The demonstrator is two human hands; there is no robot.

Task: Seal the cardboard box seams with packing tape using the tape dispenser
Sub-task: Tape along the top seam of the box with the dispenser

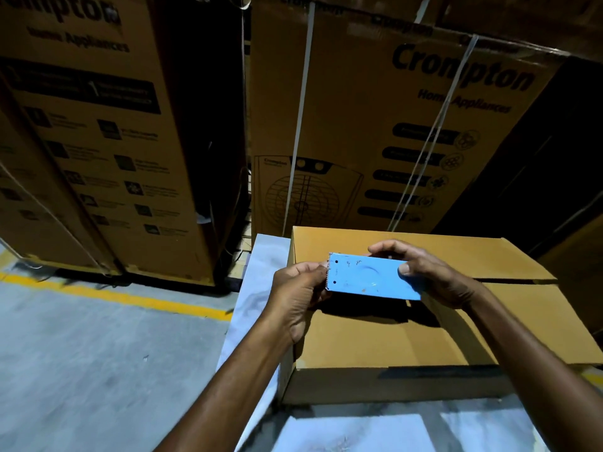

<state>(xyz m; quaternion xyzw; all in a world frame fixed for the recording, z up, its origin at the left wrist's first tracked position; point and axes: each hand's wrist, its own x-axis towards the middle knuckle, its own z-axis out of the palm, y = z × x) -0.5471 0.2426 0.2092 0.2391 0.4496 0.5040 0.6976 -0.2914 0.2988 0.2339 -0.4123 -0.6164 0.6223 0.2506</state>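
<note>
- Head cam, hard-to-see stuff first: the tape dispenser (pixel 373 277) only shows its flat blue side, so I can't tell whether there's a roll inside or any tape pulled out.
- The left fingertips are tucked behind the dispenser's toothed end at its 9 o'clock side, so exactly how they sit there is hidden.
- The cardboard box (pixel 391 337) is partly covered by both forearms and its right side runs out of frame. Its top seam (pixel 518 281) only peeks out at 3 o'clock of the hands, and the rest is behind the right hand and the dispenser.
- The lighting is dim, and the small print on the big cartons (pixel 375 125) at 12 to 2 o'clock is mush. Only "Crompton Home Appliances" reads. White straps (pixel 300 109) run down them.
- Left hand (pixel 298 288): fingers curled in and holding the dispenser's serrated end.
- Right hand (pixel 424 272): wrapped round the other end, thumb flat on the blue face and fingers hooked over the far edge.
- The dispenser sits at about 4 o'clock from frame centre, held between both hands above the box top and casting a shadow on it.
- The box rests on a pale marbled tabletop (pixel 254 288), filling the 4 to 5 o'clock area.
- A yellow floor line (pixel 114 295) runs across at 8 o'clock, with another carton stack (pixel 98 141) at 10 o'clock.
</note>
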